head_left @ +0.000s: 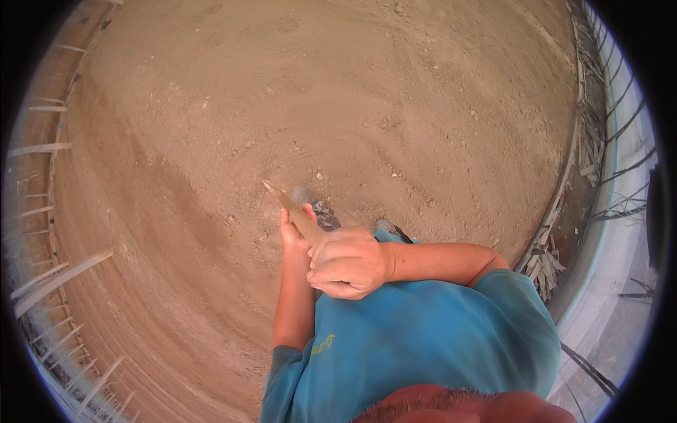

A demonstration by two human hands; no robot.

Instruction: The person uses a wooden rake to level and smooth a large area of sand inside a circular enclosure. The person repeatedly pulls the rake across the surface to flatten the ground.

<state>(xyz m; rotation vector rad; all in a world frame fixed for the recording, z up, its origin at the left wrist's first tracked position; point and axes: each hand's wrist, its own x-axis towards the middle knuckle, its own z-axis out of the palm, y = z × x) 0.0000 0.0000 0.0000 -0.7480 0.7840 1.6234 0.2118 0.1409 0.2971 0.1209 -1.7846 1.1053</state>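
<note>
Lower centre of frame: right hand [349,261] closed round wooden stick [300,219]; left hand [294,238] half-curled against it, grip cannot be told.

Bright, soft light here, spreading evenly over the brown soil [437,127], and no hard-edged shadow cuts across it; just a darker, reddish band running down the left side. The pale sheeting [610,282] at right glows brightest, nearly washed out. A gentle highlight sits on the back of the right hand [349,261], which reads fairly crisp, while the soil softens to a smear at upper centre. Out at the rim, stakes [63,283] bow and blur, blue-violet fringes creep in, and black swallows the corners.
</note>
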